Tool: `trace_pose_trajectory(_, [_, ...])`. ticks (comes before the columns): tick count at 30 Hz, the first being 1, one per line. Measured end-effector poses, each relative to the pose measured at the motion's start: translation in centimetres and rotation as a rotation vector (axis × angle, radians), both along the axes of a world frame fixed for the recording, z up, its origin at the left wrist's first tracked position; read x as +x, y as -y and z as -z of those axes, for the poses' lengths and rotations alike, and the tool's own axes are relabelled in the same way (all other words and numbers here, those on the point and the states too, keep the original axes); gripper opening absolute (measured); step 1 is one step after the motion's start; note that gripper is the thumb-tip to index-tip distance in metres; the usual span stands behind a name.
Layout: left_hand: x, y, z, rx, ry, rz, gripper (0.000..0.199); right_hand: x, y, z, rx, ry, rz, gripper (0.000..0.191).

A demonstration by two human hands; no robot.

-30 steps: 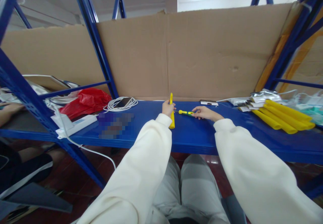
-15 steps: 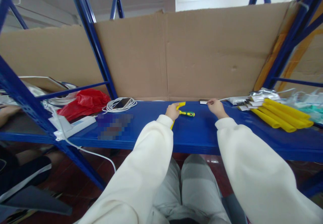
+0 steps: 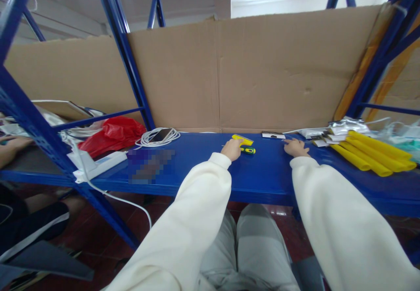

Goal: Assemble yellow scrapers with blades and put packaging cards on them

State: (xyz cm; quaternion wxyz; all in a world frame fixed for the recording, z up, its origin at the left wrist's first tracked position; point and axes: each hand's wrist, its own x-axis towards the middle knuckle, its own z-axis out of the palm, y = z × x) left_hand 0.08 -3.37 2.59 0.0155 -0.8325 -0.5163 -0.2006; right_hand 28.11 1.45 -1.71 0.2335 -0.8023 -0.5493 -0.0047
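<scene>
My left hand [image 3: 231, 149] is closed on a yellow scraper-like tool [image 3: 243, 140] with a pale strip along it, its lower part hidden by the fingers. Just beneath lies a screwdriver [image 3: 248, 150] with a yellow-and-green handle; the hand covers most of its shaft. To the right, my right hand [image 3: 296, 147] hovers low over the shelf, thumb and finger pinched around a tiny pale bit too small to name. Left of those fingertips, apart from them, is a small flat white-and-black packet [image 3: 273, 135].
Rolled yellow sleeves [image 3: 374, 153] and silver packets [image 3: 348, 126] lie at the right on the blue shelf [image 3: 259, 177]. A coiled white cable [image 3: 158, 138], power strip [image 3: 106, 164] and red bag [image 3: 114, 134] sit left. Cardboard [image 3: 262, 72] stands behind. Another person's hand [image 3: 15, 147] shows far left.
My right hand has moved right, away from the packet, which now shows more fully. My left hand has turned the yellow tool so it lies more crosswise.
</scene>
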Motion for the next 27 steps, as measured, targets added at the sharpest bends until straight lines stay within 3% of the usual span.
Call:
trace_pose_trajectory(3, [0.1,0.1,-0.1,0.001,0.006,0.009,0.047,-0.8,0.3,-0.5,-0.105,-0.018,0.009,0.050])
trace_pose_trajectory(20, [0.3,-0.1,0.4,-0.011,-0.020,0.082,0.044,-1.0,-0.2,-1.1,-0.181,0.050,-0.030,0.054])
trace_pose_trajectory(27, [0.3,-0.1,0.3,-0.019,-0.012,0.081,0.044,-1.6,-0.1,-1.8,-0.106,0.131,-0.057,0.041])
